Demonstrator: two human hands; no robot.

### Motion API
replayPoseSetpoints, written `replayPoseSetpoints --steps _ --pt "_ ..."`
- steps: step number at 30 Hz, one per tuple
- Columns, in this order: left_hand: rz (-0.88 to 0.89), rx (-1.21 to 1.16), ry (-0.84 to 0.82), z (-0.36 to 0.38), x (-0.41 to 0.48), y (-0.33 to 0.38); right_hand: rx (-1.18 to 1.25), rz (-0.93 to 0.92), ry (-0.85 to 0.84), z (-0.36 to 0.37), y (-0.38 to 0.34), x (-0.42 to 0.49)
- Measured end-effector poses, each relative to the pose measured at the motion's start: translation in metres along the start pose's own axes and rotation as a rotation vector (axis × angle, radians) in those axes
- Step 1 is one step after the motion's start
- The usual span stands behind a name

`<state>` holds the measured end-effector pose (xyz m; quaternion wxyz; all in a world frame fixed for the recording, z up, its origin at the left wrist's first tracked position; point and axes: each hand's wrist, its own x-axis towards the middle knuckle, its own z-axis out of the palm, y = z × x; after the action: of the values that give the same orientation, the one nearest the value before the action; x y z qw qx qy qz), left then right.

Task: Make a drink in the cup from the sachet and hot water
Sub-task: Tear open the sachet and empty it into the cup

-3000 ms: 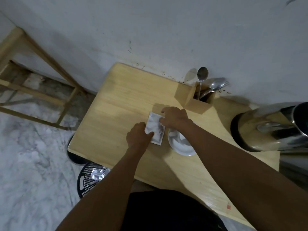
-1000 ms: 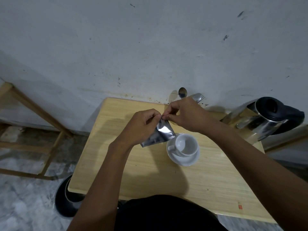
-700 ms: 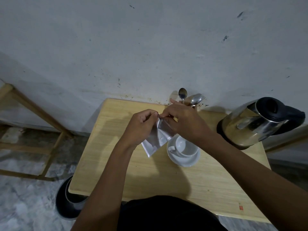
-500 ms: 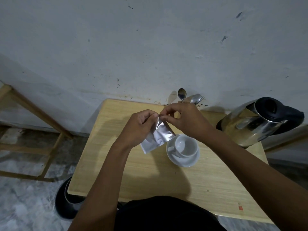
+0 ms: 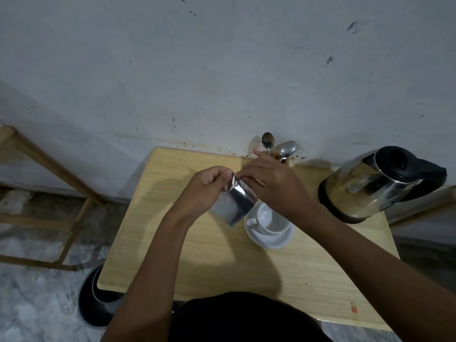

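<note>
I hold the silver foil sachet [image 5: 233,206] up over the wooden bench [image 5: 172,243], pinched at its top edge from both sides. My left hand [image 5: 203,190] has a tight grip on the left part of that top edge, thumb against curled fingers. My right hand [image 5: 272,185] has its grip on the top edge just beside the left, fingertips almost touching, with one finger sticking up toward the wall [image 5: 222,70]. The sachet hangs down at a slant, its lower corner just over the rim of the saucer [image 5: 271,239]. I cannot tell if the top is torn.

The white cup [image 5: 270,219] sits on the white saucer under my right wrist, handle toward me on the left; I see nothing in the part of its bowl that shows. The steel kettle [image 5: 365,186] with its black lid and handle stands at the right end of the bench, well apart from the cup. Behind my right hand, against the wall, a spoon [image 5: 268,141] and a fork [image 5: 288,149] stand upright; my hand hides their holder. On the floor by the bench's left near corner is a dark bin [image 5: 98,302].
</note>
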<state>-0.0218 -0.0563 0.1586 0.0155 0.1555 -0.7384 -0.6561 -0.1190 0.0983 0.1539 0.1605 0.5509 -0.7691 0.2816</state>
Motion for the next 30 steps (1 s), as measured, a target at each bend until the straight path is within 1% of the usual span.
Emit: replayPoseSetpoints --steps 3,5,8,12,17,20,23,27,30 --pt "-0.084 0.049 -0.112 -0.008 -0.002 -0.001 0.019 0.044 -0.015 0.000 0.000 0.000" --pt "-0.073 0.067 -0.130 -0.011 -0.002 -0.003 0.029 0.068 -0.019 0.000 -0.002 0.001" --pt "-0.071 0.025 -0.144 -0.013 0.000 -0.005 0.048 0.095 -0.024 0.002 -0.005 0.000" --pt "-0.015 0.006 -0.114 -0.011 0.002 -0.008 0.036 0.073 0.008 0.006 -0.006 -0.003" --pt "0.010 -0.128 -0.004 -0.011 0.004 -0.018 -0.004 0.079 0.169 0.013 -0.011 -0.014" --pt "-0.003 -0.139 -0.023 -0.017 0.004 -0.020 0.006 0.103 0.220 0.012 -0.016 -0.021" --pt "-0.011 -0.118 -0.019 -0.015 0.006 -0.019 0.056 0.201 0.279 0.010 -0.018 -0.025" --pt "-0.023 -0.129 0.026 -0.016 0.005 -0.025 0.144 0.411 0.409 0.009 -0.025 -0.037" --pt "-0.053 -0.124 0.052 -0.019 0.005 -0.029 0.224 0.524 0.410 0.009 -0.031 -0.046"
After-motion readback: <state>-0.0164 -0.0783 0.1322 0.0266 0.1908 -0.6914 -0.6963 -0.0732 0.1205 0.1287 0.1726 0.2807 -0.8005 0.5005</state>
